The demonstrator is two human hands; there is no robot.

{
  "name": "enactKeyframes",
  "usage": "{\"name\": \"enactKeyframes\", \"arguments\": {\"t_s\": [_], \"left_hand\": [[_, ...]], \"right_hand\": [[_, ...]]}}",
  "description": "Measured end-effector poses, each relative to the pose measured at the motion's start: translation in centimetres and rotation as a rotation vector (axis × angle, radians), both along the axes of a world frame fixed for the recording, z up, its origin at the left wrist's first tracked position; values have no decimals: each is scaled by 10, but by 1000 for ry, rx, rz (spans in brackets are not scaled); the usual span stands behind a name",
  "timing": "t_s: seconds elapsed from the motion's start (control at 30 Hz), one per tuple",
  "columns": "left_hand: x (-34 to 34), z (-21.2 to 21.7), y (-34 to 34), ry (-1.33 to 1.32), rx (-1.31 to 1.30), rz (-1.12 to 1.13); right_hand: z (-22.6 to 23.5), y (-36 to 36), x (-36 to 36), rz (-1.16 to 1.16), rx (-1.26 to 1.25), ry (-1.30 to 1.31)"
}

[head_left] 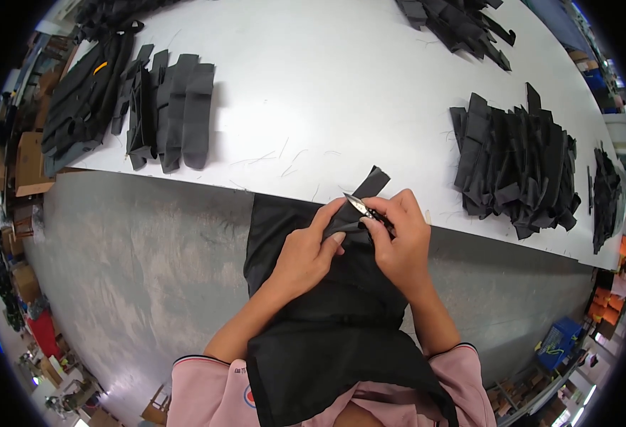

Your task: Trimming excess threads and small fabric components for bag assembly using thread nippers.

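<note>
Head view: I'm over a white tabletop [341,92], grey floor below its near edge. My left hand [306,252] pinches a black fabric piece [359,196] at that edge; my right hand [402,238] is closed on small thread snips [361,208], blades touching the fabric. Black fabric stacks [516,167] sit right, folded strips [174,107] left, with open tabletop between.

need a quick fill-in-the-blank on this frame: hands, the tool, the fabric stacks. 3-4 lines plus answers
1. The right hand holds small thread snips with blades made of ____.
2. The left hand pinches a fabric strip whose colour is ____.
3. The folded pieces and the big pile lie on a table whose top is ____.

Missing words: metal; black; white
</note>
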State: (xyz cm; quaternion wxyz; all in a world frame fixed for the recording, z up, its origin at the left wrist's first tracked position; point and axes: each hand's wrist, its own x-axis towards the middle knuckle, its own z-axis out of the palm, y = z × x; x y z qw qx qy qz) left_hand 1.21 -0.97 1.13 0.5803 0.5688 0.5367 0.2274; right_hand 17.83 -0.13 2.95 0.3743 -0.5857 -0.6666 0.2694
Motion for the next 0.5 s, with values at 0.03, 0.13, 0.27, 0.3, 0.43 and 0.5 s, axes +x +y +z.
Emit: {"name": "enactKeyframes", "arguments": {"t_s": [0.03, 0.13, 0.27, 0.3, 0.43, 0.5], "left_hand": [[-1, -1, 0, -100, -53, 39], [-1, -6, 7, -601, -414, 215], [-15, -18, 18, -876, -562, 355], [-19, -18, 21, -905, -568, 371], [-22, -17, 31, -926, -592, 458], [-19, -13, 33, -905, -553, 484]], "right_hand": [[4, 3, -1, -16, -55, 92], [-21, 13, 1, -78, -270, 399], [-25, 2, 3, -188, -367, 537], [-27, -11, 11, -108, -235, 281], [-10, -36, 4, 98, -161, 80], [-11, -37, 0, 82, -118, 61]]}}
